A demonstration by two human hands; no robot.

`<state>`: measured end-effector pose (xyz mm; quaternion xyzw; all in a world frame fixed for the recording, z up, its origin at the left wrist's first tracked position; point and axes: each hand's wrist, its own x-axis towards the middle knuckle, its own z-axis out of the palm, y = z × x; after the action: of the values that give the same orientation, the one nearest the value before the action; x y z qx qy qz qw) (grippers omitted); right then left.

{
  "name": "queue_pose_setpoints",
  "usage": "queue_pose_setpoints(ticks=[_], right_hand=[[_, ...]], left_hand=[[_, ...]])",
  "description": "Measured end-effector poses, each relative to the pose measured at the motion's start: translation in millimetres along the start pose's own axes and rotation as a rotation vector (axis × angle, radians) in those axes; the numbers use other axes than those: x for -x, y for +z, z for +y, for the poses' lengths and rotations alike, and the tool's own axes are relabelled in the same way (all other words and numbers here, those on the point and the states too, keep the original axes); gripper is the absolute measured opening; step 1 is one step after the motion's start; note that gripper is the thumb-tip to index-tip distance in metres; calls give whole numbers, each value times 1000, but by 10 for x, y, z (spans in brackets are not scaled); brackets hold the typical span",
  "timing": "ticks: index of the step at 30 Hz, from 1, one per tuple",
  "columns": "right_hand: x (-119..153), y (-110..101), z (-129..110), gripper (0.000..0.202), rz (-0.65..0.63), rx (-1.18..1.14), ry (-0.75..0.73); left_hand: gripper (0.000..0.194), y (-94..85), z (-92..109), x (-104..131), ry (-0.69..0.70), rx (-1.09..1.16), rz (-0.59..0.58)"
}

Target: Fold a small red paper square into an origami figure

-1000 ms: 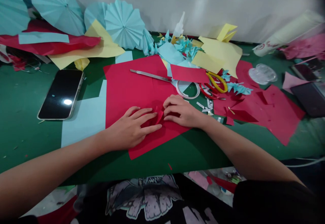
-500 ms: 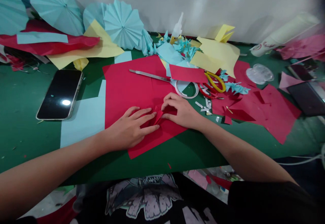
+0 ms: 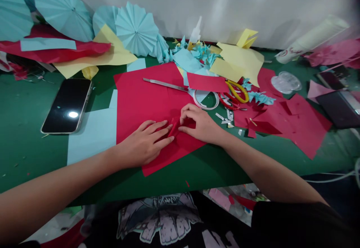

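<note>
A small folded piece of red paper (image 3: 173, 127) stands a little off a large red paper sheet (image 3: 140, 98). My right hand (image 3: 198, 124) pinches its right edge between thumb and fingers. From the other side my left hand (image 3: 149, 141) lies with fingers stretched out over the sheet, fingertips against the folded piece. Part of that piece is hidden by the fingers. Above my hands, a thin metal craft knife (image 3: 164, 84) rests on the sheet, and a roll of white tape (image 3: 206, 107) sits beside my right hand.
Scissors with yellow and red handles (image 3: 238, 92) lie among paper scraps. A phone (image 3: 67, 105) rests at left over light blue paper (image 3: 91, 139). Pleated blue paper rosettes (image 3: 137, 30) and a glue bottle (image 3: 195, 34) stand along the wall. Red paper offcuts (image 3: 306, 124) lie at right.
The folded red piece has tilted slightly and my left fingers have shifted a little to the left. My right hand keeps its pinch. The view has moved very slightly.
</note>
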<state>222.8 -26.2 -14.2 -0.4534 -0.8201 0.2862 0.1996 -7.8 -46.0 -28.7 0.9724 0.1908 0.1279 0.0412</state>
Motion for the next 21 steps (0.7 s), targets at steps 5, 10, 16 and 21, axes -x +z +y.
queue_pose_setpoints(ticks=[5,10,16,21], right_hand=[[-4,-20,67,11,-18,1,-150],[-11,-22,121,10,-19,-16,-253],[-14,-40,100,13,-72,-30,-220],[-11,-39,112,8,-62,-56,-249]], left_hand=[[34,6,2,-9,-7,-2,15],[33,13,-7,-9,-36,26,40],[37,16,3,-3,-53,42,13],[40,-7,1,-11,-62,60,-47]])
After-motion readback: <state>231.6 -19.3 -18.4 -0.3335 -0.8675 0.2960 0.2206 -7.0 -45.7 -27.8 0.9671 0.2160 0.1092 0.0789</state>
